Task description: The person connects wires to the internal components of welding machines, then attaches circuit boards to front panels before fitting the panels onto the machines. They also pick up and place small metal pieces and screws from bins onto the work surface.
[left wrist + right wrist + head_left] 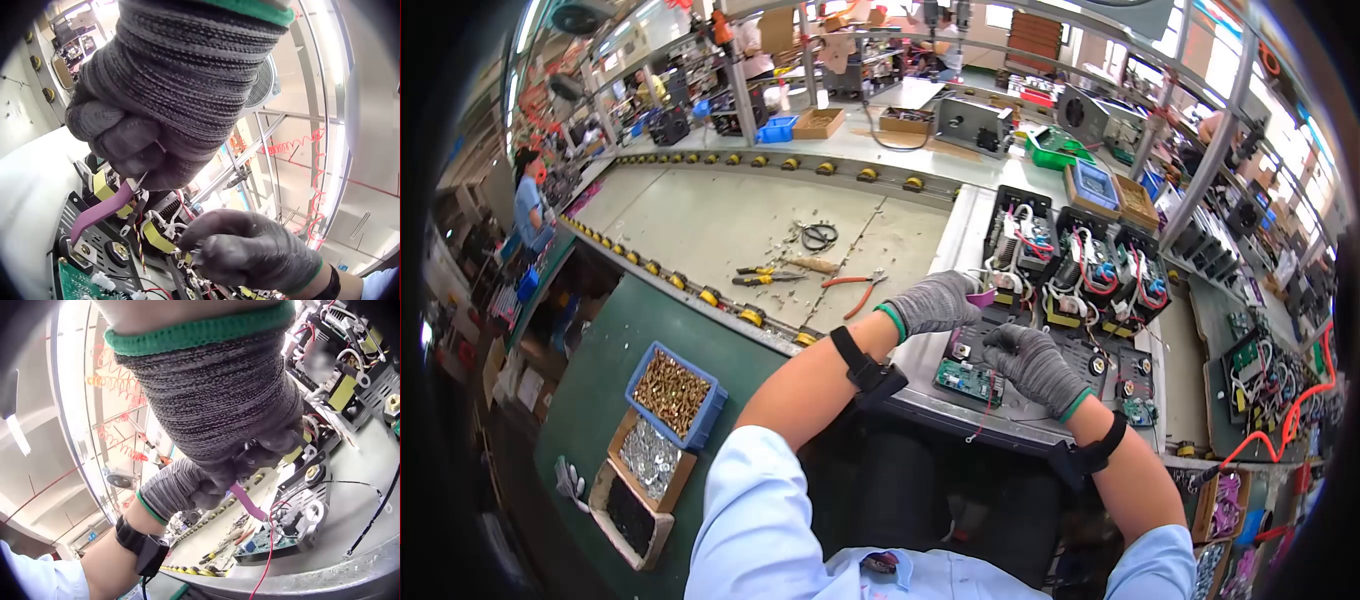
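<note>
Gloved left hand (169, 94) grips a bent purple-sleeved bar (103, 212), whose lower end is beside the green circuit board (81, 281); gloved right hand (1040, 368), fingers bent, is near that board, its hold unclear.

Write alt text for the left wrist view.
A gloved left hand grips a bent purple strip, its lower end near a green circuit board. The gloved right hand, fingers bent, is at lower right, beside yellow-wrapped components.
</note>
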Action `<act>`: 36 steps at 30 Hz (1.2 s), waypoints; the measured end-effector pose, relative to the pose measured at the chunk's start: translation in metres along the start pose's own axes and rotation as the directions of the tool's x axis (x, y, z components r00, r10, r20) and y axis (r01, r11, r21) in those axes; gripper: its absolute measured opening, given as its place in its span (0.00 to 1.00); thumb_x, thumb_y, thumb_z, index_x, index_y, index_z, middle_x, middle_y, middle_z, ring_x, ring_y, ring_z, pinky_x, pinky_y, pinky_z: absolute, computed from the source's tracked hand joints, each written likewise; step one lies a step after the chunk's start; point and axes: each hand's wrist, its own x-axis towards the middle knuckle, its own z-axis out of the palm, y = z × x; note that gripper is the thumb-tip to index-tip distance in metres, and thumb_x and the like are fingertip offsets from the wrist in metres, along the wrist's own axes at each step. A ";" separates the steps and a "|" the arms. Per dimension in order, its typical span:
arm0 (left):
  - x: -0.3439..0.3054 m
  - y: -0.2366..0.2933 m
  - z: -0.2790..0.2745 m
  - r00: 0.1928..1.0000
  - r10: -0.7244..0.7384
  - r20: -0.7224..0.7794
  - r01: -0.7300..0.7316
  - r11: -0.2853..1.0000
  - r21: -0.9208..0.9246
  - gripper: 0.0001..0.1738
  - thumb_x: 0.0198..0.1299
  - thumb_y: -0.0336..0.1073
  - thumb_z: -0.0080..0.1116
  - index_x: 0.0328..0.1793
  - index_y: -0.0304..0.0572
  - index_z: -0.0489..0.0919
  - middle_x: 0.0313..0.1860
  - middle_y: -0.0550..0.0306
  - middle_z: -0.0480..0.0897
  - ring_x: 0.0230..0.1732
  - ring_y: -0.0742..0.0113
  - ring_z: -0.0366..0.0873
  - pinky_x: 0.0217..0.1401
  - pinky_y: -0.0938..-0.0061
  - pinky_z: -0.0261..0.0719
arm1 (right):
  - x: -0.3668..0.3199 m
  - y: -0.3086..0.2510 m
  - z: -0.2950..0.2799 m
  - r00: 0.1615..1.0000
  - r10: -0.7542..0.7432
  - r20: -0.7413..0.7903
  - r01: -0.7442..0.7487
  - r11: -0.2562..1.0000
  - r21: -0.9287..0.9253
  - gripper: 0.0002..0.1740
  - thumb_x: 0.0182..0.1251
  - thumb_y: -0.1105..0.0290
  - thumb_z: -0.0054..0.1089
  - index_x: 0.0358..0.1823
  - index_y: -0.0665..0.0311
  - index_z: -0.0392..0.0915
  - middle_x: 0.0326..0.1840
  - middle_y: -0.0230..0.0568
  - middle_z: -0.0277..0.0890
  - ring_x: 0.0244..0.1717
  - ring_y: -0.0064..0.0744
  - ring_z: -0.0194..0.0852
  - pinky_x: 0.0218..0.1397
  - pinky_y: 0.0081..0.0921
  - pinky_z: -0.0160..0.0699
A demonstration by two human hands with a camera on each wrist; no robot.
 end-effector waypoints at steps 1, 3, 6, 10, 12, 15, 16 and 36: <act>0.000 -0.003 0.001 0.999 0.025 -0.029 -0.026 0.998 -0.064 0.28 0.57 0.46 0.64 0.59 0.33 0.83 0.47 0.35 0.86 0.52 0.43 0.85 0.61 0.60 0.80 | 0.007 0.000 0.004 0.998 -0.047 -0.030 0.043 0.994 -0.097 0.15 0.65 0.63 0.69 0.48 0.65 0.85 0.41 0.51 0.85 0.46 0.47 0.84 0.53 0.39 0.81; 0.006 -0.009 0.006 0.999 0.001 -0.040 -0.003 0.998 -0.068 0.28 0.57 0.45 0.65 0.59 0.33 0.82 0.47 0.35 0.86 0.52 0.44 0.85 0.61 0.60 0.80 | 0.019 0.001 0.010 0.992 -0.125 -0.002 0.119 0.951 -0.286 0.15 0.68 0.63 0.65 0.49 0.65 0.84 0.44 0.55 0.84 0.50 0.55 0.82 0.55 0.43 0.80; 0.016 -0.014 0.009 0.998 -0.005 -0.056 0.000 0.996 -0.090 0.28 0.56 0.46 0.67 0.58 0.33 0.83 0.46 0.35 0.87 0.51 0.45 0.86 0.59 0.60 0.80 | 0.035 0.004 0.022 0.997 -0.048 0.067 0.071 0.908 -0.413 0.17 0.69 0.60 0.62 0.51 0.63 0.84 0.44 0.57 0.83 0.50 0.58 0.82 0.56 0.48 0.79; 0.015 -0.014 0.008 0.997 0.032 -0.065 -0.037 0.996 -0.076 0.29 0.55 0.45 0.69 0.59 0.32 0.83 0.46 0.35 0.87 0.51 0.45 0.86 0.59 0.60 0.80 | 0.051 0.008 0.027 0.987 0.062 0.149 -0.013 0.951 -0.308 0.16 0.68 0.61 0.63 0.51 0.63 0.85 0.44 0.56 0.84 0.50 0.55 0.83 0.56 0.47 0.79; 0.012 -0.016 0.008 0.996 0.025 -0.085 -0.033 0.995 -0.092 0.29 0.55 0.45 0.69 0.59 0.32 0.83 0.46 0.34 0.87 0.51 0.45 0.86 0.59 0.60 0.80 | 0.053 0.007 0.029 0.976 0.060 0.211 0.014 0.942 -0.334 0.15 0.66 0.63 0.63 0.50 0.62 0.85 0.45 0.54 0.86 0.50 0.54 0.84 0.57 0.45 0.80; 0.009 -0.017 0.010 0.994 0.021 -0.110 -0.033 0.993 -0.117 0.30 0.55 0.45 0.69 0.59 0.31 0.82 0.46 0.34 0.87 0.52 0.44 0.86 0.60 0.60 0.81 | 0.058 0.003 0.032 0.981 0.033 0.193 0.046 0.920 -0.388 0.16 0.64 0.63 0.65 0.50 0.61 0.87 0.45 0.52 0.86 0.49 0.53 0.85 0.56 0.44 0.80; 0.008 -0.018 0.010 0.992 0.022 -0.123 -0.037 0.992 -0.124 0.30 0.55 0.45 0.69 0.60 0.30 0.82 0.47 0.34 0.87 0.52 0.44 0.86 0.61 0.60 0.81 | 0.058 0.002 0.031 0.980 0.035 0.195 0.045 0.920 -0.389 0.16 0.64 0.63 0.65 0.50 0.61 0.87 0.45 0.52 0.86 0.49 0.53 0.85 0.56 0.44 0.80; -0.010 -0.009 0.006 0.973 0.068 -0.221 -0.098 0.987 -0.127 0.29 0.53 0.45 0.67 0.58 0.33 0.82 0.46 0.34 0.87 0.51 0.42 0.86 0.59 0.58 0.82 | 0.060 -0.015 0.021 0.978 0.078 0.195 0.038 0.848 -0.529 0.20 0.63 0.49 0.67 0.49 0.53 0.87 0.39 0.47 0.87 0.47 0.45 0.87 0.53 0.39 0.83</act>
